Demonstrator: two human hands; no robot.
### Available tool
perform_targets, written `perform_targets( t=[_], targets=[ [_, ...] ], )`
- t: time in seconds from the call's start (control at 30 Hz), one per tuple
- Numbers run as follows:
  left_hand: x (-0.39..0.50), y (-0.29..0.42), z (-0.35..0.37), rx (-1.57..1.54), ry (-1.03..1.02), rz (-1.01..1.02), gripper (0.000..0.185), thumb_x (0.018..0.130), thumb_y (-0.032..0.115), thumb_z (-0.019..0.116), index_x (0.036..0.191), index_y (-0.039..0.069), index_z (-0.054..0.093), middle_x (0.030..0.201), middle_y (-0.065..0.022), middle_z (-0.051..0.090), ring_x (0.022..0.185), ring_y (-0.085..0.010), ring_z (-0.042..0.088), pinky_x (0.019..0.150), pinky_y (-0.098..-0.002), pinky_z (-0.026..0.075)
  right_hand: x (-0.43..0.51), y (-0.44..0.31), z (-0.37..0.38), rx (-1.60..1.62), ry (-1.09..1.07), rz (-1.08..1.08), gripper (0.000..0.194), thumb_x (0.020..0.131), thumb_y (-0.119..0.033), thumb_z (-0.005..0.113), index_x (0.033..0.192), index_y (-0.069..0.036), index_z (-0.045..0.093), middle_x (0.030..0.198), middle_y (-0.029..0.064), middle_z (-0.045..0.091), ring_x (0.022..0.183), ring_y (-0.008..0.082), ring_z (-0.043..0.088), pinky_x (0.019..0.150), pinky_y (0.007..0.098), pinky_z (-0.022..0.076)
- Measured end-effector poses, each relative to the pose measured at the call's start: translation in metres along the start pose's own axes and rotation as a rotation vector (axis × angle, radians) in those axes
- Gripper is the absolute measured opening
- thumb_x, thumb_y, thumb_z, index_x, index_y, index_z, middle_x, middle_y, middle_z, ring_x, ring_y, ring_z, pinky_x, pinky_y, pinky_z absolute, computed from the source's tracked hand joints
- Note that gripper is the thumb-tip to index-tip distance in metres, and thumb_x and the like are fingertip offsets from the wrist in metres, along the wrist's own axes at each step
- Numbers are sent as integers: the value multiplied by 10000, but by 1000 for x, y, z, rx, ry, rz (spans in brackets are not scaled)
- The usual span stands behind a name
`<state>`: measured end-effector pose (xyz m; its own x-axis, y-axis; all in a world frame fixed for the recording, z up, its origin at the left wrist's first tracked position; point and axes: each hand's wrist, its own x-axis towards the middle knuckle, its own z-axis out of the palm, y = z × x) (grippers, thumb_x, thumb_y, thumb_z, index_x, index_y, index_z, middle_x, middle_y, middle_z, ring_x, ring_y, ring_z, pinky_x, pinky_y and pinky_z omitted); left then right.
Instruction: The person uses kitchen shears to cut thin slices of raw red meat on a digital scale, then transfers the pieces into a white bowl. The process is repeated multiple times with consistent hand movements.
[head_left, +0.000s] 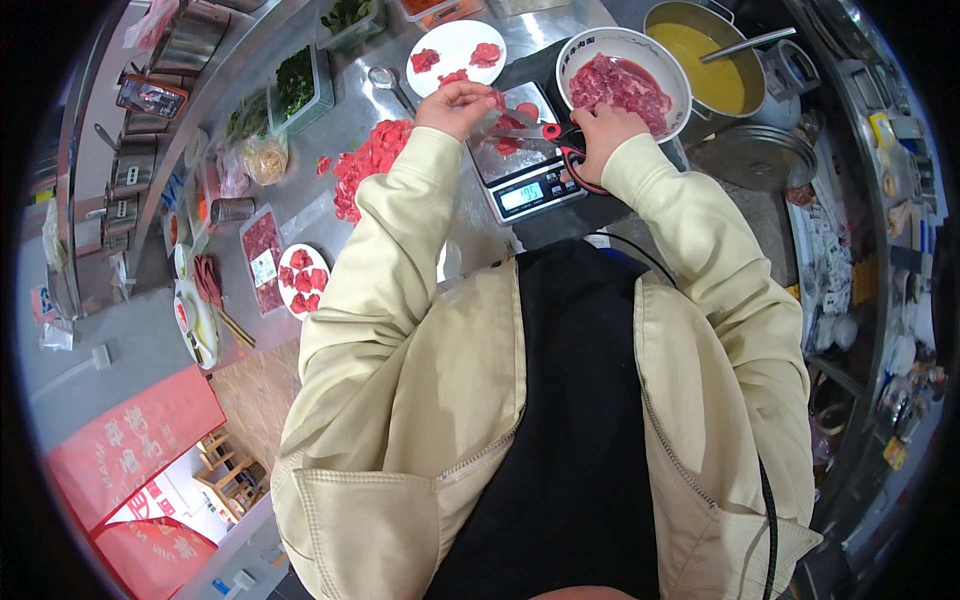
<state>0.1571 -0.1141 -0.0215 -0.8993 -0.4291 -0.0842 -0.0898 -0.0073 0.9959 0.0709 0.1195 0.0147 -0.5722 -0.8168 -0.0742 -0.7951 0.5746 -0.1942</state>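
My right hand (609, 133) grips kitchen scissors (553, 133) by their red and black handles, the blades pointing left over the scale. Just left of the blades, my left hand (459, 106) pinches a small piece of raw meat (498, 100) between its fingertips. Below both hands is a digital kitchen scale (495, 201) with a lit display and a shiny metal platform. Several meat pieces (527, 112) lie on that platform, partly covered by the scissors. Beyond my right hand, a white bowl (564, 69) holds raw meat (619, 88) in red liquid.
A white plate (457, 41) with meat portions stands behind my left hand. Left of it are a spoon (384, 79) and a meat pile (367, 172). A pot of yellow liquid (694, 60) with a ladle stands right. A smaller plate (303, 255) bears several portions.
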Motion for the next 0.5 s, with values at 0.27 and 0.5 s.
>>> perform_targets(
  t=[0.27,0.5],
  targets=[
    [-15,20,-20,-127,127,81,203,779,28,695,968,-13,635,907,-73,667,822,-118,625,744,-218,501,2,18,-10,212,89,26,751,540,-486,807,1141,-132,530,979,200,560,928,376,562,834,415,446],
    [-55,8,-43,-128,222,-2,197,817,-19,625,1007,-30,576,916,-105,650,824,-155,630,739,-242,509,-30,59,-18,781,208,47,819,620,-398,820,1261,-44,454,1091,143,570,1025,254,548,895,333,424]
  ],
)
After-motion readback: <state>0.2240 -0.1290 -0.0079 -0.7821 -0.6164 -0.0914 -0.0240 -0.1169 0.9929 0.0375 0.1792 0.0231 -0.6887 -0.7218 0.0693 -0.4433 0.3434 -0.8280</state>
